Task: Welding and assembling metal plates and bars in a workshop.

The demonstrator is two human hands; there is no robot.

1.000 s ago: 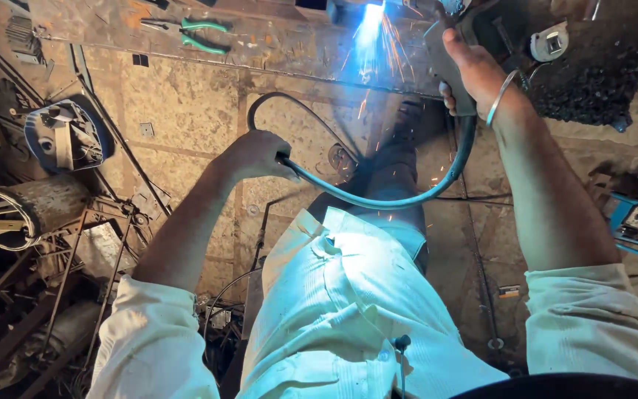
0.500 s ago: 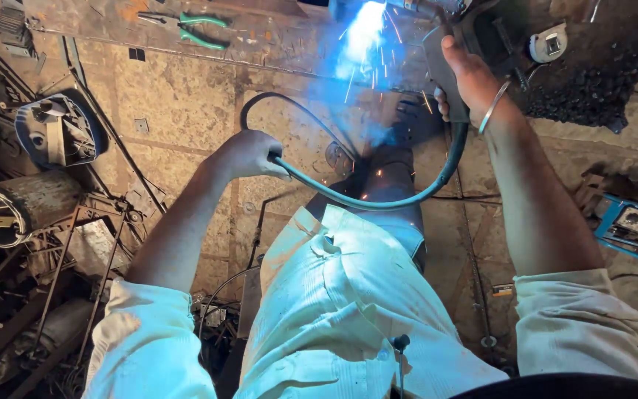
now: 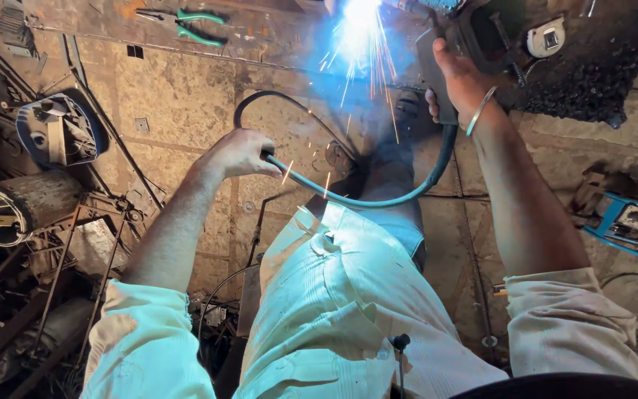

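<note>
Your right hand [image 3: 458,80] is closed around the dark grip of the welding holder [image 3: 437,70] at the top of the view, just beside a bright blue-white arc [image 3: 359,16] throwing sparks. Your left hand [image 3: 241,151] is fisted around the blue-green cable [image 3: 378,198], which loops in front of your white shirt [image 3: 334,295] up to the holder. Green-handled pliers [image 3: 199,26] lie well apart at upper left.
</note>
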